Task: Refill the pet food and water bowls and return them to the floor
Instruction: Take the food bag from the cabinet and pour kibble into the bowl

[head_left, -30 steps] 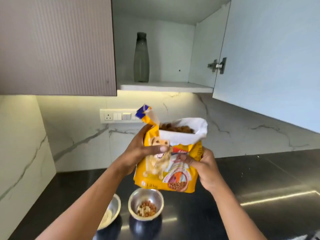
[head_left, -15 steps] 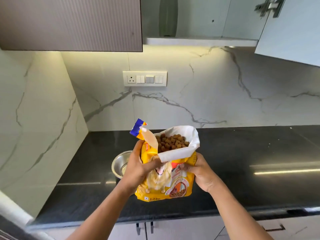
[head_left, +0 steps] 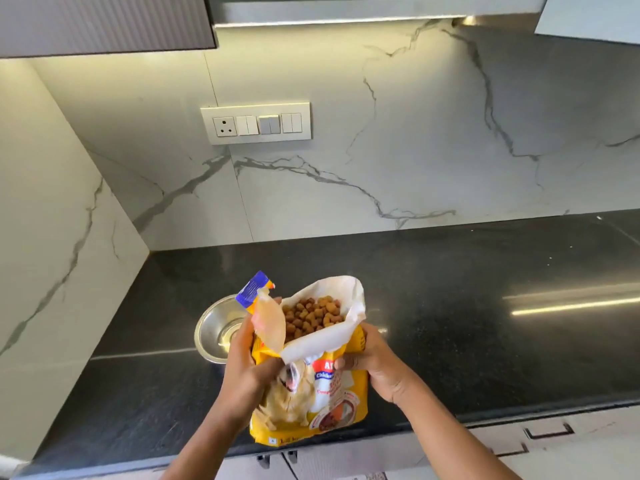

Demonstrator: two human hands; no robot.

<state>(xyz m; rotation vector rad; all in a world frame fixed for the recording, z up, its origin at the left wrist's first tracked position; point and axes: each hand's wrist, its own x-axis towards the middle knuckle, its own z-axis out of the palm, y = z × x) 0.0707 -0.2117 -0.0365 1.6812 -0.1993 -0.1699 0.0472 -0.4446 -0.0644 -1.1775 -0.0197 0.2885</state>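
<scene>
A yellow pet food bag (head_left: pixel 322 403) with a dog picture stands upright above the black counter (head_left: pixel 450 306). Its top is torn open and brown kibble (head_left: pixel 311 315) shows inside. My left hand (head_left: pixel 247 365) grips the bag's left side near the torn flap. My right hand (head_left: pixel 375 362) holds its right side. One steel bowl (head_left: pixel 216 329) sits on the counter behind my left hand, partly hidden by it. The second bowl is hidden behind the bag.
White marble backsplash with a switch plate (head_left: pixel 256 123) rises behind the counter. A marble side wall (head_left: pixel 52 254) closes the left. Upper cabinets (head_left: pixel 104 22) hang overhead. Drawer handles (head_left: pixel 549 432) show below the counter's front edge.
The view has tilted down from the open cabinet to the counter. Both hands have kept hold of the bag, which now covers the bowl with kibble.
</scene>
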